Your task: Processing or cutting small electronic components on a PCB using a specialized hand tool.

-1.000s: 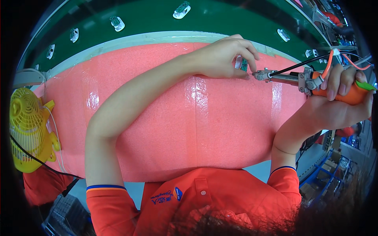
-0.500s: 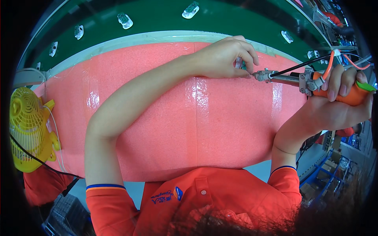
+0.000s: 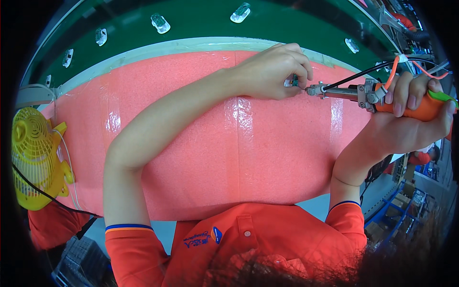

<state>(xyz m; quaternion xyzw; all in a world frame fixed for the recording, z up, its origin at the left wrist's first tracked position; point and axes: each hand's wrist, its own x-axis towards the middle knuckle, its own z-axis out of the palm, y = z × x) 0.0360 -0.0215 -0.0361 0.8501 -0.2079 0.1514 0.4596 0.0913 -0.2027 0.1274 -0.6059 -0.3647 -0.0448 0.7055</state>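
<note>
My left hand [image 3: 275, 71] is closed round a small white part with a green circuit board [image 3: 290, 81], above the pink foam mat [image 3: 191, 158]. Fingers cover most of that part. In my right hand [image 3: 406, 95] is a soldering iron [image 3: 351, 93] with an orange handle, a metal barrel and a clamp carrying a black feed tube. Its tip points left and reaches the fingertips of my left hand; whether it touches the part cannot be made out.
Beyond the mat, a green conveyor belt [image 3: 201, 24] carries several small white-and-green parts [image 3: 240, 13]. A yellow fan [image 3: 36, 158] stands at the left with its cord. Orange and black cables [image 3: 395, 71] run by my right hand. Blue racking [image 3: 392, 210] is at lower right.
Parts on the belt have shifted right. The soldering iron has moved slightly left, its handle tilting a little, and more of the green-and-white part shows between my left fingers.
</note>
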